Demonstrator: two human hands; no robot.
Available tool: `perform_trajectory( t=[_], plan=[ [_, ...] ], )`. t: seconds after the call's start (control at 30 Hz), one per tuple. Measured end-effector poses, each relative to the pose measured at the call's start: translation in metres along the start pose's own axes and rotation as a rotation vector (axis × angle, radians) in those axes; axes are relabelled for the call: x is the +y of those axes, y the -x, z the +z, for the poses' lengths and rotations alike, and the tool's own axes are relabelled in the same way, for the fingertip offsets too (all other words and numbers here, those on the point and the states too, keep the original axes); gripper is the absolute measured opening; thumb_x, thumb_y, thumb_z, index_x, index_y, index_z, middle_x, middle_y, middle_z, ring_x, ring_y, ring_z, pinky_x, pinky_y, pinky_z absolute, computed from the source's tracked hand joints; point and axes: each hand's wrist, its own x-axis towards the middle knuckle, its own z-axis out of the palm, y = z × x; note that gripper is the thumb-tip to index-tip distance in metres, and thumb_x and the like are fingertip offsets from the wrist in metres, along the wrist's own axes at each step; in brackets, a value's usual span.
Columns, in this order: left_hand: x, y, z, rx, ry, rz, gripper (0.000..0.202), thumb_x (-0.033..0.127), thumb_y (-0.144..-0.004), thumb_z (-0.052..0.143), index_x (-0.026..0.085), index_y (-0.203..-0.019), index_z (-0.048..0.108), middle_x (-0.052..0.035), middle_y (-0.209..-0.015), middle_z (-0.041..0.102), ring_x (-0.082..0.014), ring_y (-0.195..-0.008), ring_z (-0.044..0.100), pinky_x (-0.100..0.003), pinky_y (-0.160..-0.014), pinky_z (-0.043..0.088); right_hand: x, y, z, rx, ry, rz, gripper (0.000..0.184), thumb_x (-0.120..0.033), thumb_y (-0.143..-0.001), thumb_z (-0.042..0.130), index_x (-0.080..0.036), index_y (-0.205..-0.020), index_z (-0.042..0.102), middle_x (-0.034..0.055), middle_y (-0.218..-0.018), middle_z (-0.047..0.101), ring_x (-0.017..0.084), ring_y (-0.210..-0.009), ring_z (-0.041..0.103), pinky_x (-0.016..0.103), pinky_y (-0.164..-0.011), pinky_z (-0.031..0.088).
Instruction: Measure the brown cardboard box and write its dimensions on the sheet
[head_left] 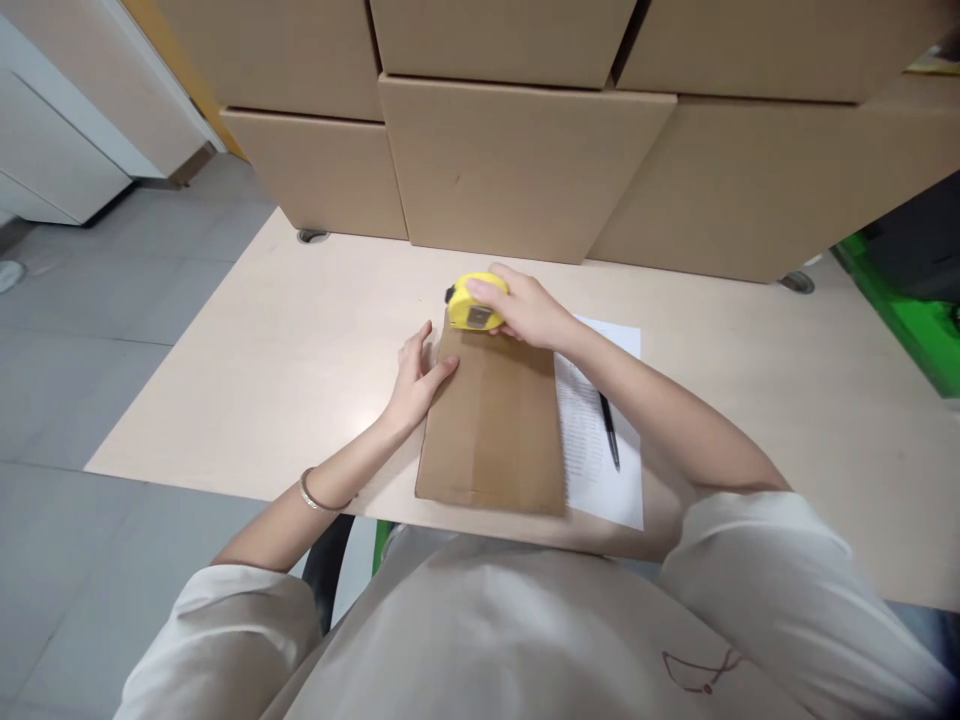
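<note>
My right hand (523,302) is closed around a yellow tape measure (463,290), with the thumb on top of its case. The tape measure is over the far left corner of a flat brown cardboard box (491,420). No drawn-out blade can be made out. At the box's left edge, my left hand (414,372) has its thumb on the top face and its other fingers apart beside the box. A strip of shinier tape runs down the middle of the box.
A printed sheet of paper (600,440) lies partly under the box's right side, with a black pen (609,430) on it. Large stacked cartons (517,160) wall off the back of the pale table (300,370). Something green (911,320) stands beyond the right edge.
</note>
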Motion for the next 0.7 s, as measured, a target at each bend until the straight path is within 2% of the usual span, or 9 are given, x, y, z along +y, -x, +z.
perform_trajectory(
  t=[0.07, 0.17, 0.23, 0.3, 0.4, 0.5, 0.6, 0.7],
  plan=[
    [-0.002, -0.001, 0.001, -0.033, 0.087, 0.040, 0.095, 0.054, -0.087, 0.077, 0.026, -0.168, 0.034, -0.0144, -0.179, 0.031, -0.0335, -0.168, 0.023, -0.052, -0.137, 0.016, -0.005, -0.011, 0.011, -0.035, 0.153, 0.011, 0.059, -0.082, -0.090, 0.061, -0.024, -0.089, 0.048, 0.0021, -0.078, 0.066, 0.016, -0.062, 0.060, 0.030, -0.059, 0.042],
    [-0.004, -0.003, 0.004, -0.070, 0.196, 0.146, 0.106, 0.054, -0.090, 0.077, 0.033, -0.173, 0.015, -0.0107, -0.183, 0.022, -0.0284, -0.171, 0.012, -0.049, -0.137, 0.015, -0.012, -0.019, 0.019, -0.061, 0.346, 0.033, 0.059, -0.082, -0.090, 0.060, -0.024, -0.090, 0.050, 0.0050, -0.080, 0.069, 0.021, -0.071, 0.063, 0.032, -0.062, 0.041],
    [-0.005, -0.003, 0.006, -0.127, 0.258, 0.155, 0.104, 0.053, -0.094, 0.072, 0.037, -0.174, 0.008, -0.0075, -0.184, 0.020, -0.0266, -0.171, 0.012, -0.050, -0.137, 0.018, -0.015, -0.020, 0.018, -0.070, 0.397, 0.045, 0.059, -0.082, -0.091, 0.059, -0.024, -0.089, 0.050, 0.0057, -0.080, 0.069, 0.023, -0.072, 0.064, 0.032, -0.064, 0.041],
    [-0.007, -0.003, 0.007, -0.184, 0.322, 0.124, 0.098, 0.050, -0.098, 0.068, 0.038, -0.174, 0.008, -0.0057, -0.184, 0.020, -0.0253, -0.171, 0.014, -0.049, -0.137, 0.021, -0.014, -0.017, 0.013, -0.078, 0.390, 0.050, 0.058, -0.080, -0.092, 0.058, -0.024, -0.086, 0.049, 0.0047, -0.077, 0.068, 0.022, -0.070, 0.065, 0.033, -0.066, 0.042],
    [-0.007, -0.004, 0.009, -0.222, 0.387, 0.095, 0.091, 0.042, -0.099, 0.064, 0.037, -0.174, 0.013, -0.0037, -0.183, 0.022, -0.0233, -0.171, 0.013, -0.049, -0.137, 0.019, -0.005, -0.009, -0.003, -0.074, 0.344, 0.043, 0.055, -0.076, -0.093, 0.061, -0.024, -0.084, 0.049, 0.0024, -0.074, 0.067, 0.020, -0.063, 0.063, 0.033, -0.066, 0.044],
    [-0.008, -0.006, 0.009, -0.240, 0.393, 0.092, 0.090, 0.037, -0.097, 0.063, 0.036, -0.174, 0.017, -0.0032, -0.182, 0.025, -0.0230, -0.171, 0.012, -0.050, -0.138, 0.011, 0.015, 0.006, -0.028, -0.025, 0.255, 0.040, 0.049, -0.070, -0.093, 0.064, -0.023, -0.084, 0.054, 0.0019, -0.076, 0.065, 0.018, -0.060, 0.061, 0.033, -0.063, 0.046],
    [-0.010, -0.007, 0.010, -0.238, 0.385, 0.094, 0.090, 0.036, -0.096, 0.062, 0.033, -0.174, 0.018, -0.0048, -0.182, 0.026, -0.0234, -0.171, 0.013, -0.050, -0.139, 0.009, 0.035, 0.029, -0.059, 0.075, 0.117, 0.069, 0.047, -0.068, -0.089, 0.068, -0.023, -0.082, 0.058, 0.0026, -0.076, 0.062, 0.018, -0.059, 0.058, 0.031, -0.055, 0.045],
    [-0.010, -0.007, 0.011, -0.232, 0.389, 0.100, 0.090, 0.038, -0.096, 0.063, 0.032, -0.174, 0.019, -0.0059, -0.181, 0.027, -0.0239, -0.171, 0.014, -0.050, -0.139, 0.009, 0.048, 0.056, -0.085, 0.192, 0.047, 0.100, 0.050, -0.070, -0.082, 0.072, -0.024, -0.073, 0.055, 0.0021, -0.067, 0.058, 0.016, -0.054, 0.053, 0.030, -0.046, 0.038]
  ],
)
